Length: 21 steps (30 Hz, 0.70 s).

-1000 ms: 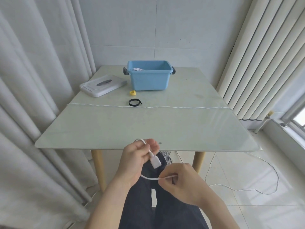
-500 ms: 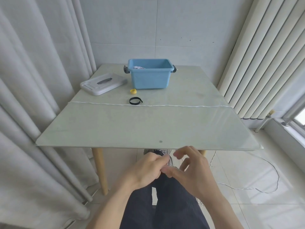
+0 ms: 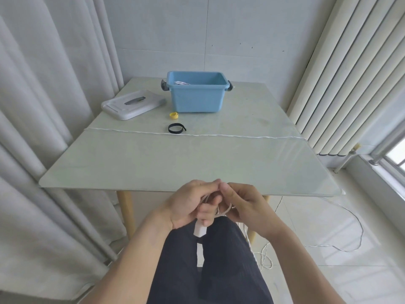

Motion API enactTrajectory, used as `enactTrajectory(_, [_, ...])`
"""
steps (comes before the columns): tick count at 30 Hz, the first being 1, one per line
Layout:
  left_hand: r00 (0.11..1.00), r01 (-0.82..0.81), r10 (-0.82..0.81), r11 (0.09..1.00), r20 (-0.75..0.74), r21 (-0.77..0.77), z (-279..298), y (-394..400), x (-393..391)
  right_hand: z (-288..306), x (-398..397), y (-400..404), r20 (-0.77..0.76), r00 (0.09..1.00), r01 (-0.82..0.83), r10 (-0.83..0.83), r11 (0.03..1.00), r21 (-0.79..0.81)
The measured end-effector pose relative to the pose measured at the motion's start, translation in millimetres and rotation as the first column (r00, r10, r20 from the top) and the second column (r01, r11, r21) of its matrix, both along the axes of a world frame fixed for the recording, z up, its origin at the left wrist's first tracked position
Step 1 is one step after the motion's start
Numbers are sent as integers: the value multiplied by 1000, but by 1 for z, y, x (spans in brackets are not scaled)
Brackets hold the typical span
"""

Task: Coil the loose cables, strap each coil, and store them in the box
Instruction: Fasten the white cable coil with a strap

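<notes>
Now the hands, left [image 3: 190, 205] and right [image 3: 245, 205], have met again, both gripping the white cable [image 3: 228, 209]; another loop joins the coil, strapping still ahead.

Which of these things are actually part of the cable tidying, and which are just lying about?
Part of the job:
- white cable, held in both hands
- blue box
- black strap
- yellow strap

Just lying about:
- white lid
- table
- curtains

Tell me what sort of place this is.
Probably a room in a home or small office: a glass-topped table against a tiled wall, pale curtains on both sides, a window at right.
</notes>
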<state>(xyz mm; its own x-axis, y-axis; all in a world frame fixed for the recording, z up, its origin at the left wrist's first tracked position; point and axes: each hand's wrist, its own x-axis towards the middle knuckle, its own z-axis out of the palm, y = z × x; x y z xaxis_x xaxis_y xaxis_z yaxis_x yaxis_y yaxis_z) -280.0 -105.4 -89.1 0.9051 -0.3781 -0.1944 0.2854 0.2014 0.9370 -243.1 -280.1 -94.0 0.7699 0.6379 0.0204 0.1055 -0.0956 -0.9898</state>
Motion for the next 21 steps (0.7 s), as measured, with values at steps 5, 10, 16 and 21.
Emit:
enactTrajectory(5, [975,-220,220,976,-12,9,-25,-16,-15,-21,-17,7,-249,965,117,-88,987,105])
enactTrajectory(10, [913,-275,208,949,-350,-152,-56,-28,-32,-49,-42,12,-387,898,232,-207,973,17])
enactTrajectory(16, [908,-318,180,884,-377,-343,-61,-18,-35,-51,-39,5,-157,941,285,-298,953,-103])
enactTrajectory(21, [771,-636,447,507,-454,-582,-65,-2,-25,-59,-29,-19,27,961,275,-277,933,-231])
